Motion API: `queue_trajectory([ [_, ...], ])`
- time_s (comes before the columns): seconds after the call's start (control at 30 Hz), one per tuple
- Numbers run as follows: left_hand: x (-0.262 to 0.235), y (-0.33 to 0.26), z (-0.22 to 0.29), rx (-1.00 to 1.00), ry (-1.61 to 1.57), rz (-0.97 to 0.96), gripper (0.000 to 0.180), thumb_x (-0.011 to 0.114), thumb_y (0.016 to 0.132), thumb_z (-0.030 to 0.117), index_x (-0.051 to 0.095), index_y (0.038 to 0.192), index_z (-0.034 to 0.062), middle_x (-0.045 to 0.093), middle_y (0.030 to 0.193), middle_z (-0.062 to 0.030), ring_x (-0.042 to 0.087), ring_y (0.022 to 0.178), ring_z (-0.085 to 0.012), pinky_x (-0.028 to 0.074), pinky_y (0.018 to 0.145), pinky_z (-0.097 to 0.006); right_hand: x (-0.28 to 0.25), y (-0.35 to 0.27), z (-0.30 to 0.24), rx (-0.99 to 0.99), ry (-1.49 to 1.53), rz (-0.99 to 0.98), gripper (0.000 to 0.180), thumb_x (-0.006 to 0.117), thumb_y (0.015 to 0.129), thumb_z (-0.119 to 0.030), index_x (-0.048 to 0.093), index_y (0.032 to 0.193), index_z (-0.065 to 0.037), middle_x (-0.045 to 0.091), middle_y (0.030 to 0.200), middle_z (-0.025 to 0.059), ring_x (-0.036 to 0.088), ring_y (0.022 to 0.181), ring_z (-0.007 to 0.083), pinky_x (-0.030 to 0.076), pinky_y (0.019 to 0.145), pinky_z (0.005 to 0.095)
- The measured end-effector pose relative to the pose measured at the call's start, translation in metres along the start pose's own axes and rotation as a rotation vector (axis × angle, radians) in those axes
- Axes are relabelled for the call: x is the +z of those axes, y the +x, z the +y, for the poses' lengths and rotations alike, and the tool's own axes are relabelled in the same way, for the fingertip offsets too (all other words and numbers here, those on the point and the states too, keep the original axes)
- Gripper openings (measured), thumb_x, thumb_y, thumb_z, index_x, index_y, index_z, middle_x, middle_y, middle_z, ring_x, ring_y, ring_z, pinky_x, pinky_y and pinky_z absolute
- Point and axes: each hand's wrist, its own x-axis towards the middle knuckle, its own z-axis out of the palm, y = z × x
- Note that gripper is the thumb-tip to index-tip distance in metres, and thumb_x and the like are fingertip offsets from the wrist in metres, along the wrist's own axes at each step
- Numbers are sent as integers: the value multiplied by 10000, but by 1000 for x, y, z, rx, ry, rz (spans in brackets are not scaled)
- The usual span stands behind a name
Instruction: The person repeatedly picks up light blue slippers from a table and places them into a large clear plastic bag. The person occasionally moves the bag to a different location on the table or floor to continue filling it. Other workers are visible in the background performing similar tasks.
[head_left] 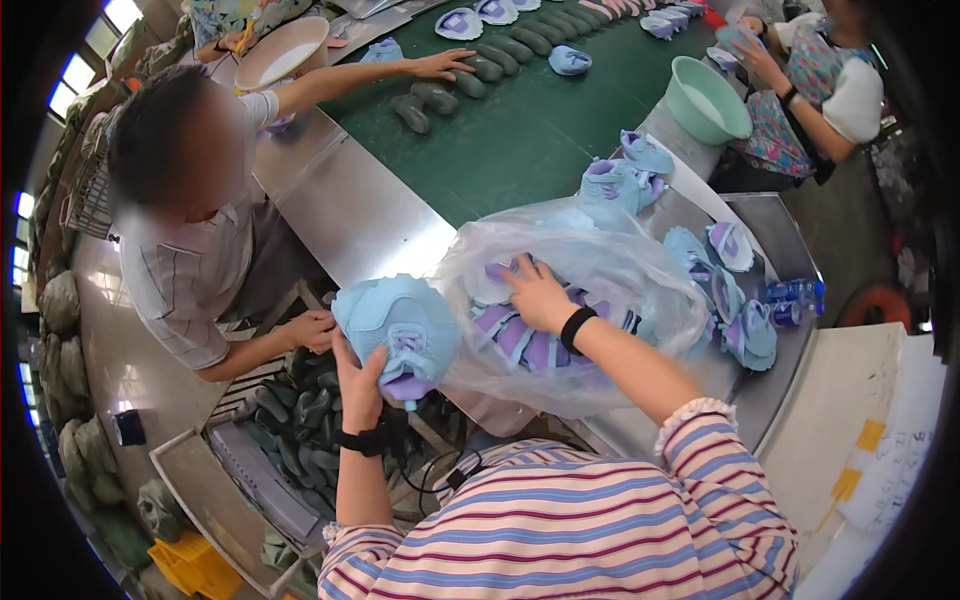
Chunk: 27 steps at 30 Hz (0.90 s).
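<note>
both hands are at work on the light-blue and purple shoe uppers: the right hand is sunk into the clear plastic bag with its fingers spread flat on the pile of uppers inside, closed on nothing that shows, while the left hand is clamped round one shoe upper held up just beside the bag's mouth, over a bin of dark green lasts. judging from this, the step goes best if the right hand pins one piece and lifts it clear of the film without dragging its neighbours. more uppers lie loose on the steel table, near a green belt and a mint bowl.
</note>
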Motion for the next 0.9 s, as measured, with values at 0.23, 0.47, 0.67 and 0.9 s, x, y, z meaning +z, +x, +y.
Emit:
queue_trajectory([
  [0.23, 3, 8, -3, 30, 66, 56, 575, 558, 813, 15, 243, 1291, 55, 493, 1145, -161, 490, 1014, -190, 375, 881, -295, 21, 3, 3, 43, 111, 49, 454, 489, 783, -139, 468, 1236, -143, 434, 1279, 122, 476, 1105, 296, 420, 839, 469],
  [0.47, 46, 22, -9, 140, 125, -4, 103, 566, 842, 59, 599, 937, 38, 538, 876, 37, 437, 758, -41, 353, 689, -187, 56, 20, 3, 273, 18, 90, 454, 460, 793, -143, 426, 1243, -86, 593, 994, 172, 640, 685, 279, 506, 543, 394],
  [0.67, 42, 2, 1, 113, 81, 5, 115, 565, 838, 54, 614, 937, 21, 568, 908, 2, 488, 820, -74, 376, 748, -206, 66, -25, 24, 322, 43, -30, 529, 529, 772, -219, 412, 1273, -95, 653, 730, 104, 644, 660, 252, 486, 567, 384],
  [0.9, 36, -24, 0, 138, 89, 2, 127, 538, 845, 39, 603, 943, -10, 580, 951, -26, 498, 867, -94, 374, 803, -219, 31, -54, 10, 313, 63, -132, 198, 500, 776, -180, 690, 798, -129, 662, 888, 74, 636, 837, 235, 496, 634, 384],
])
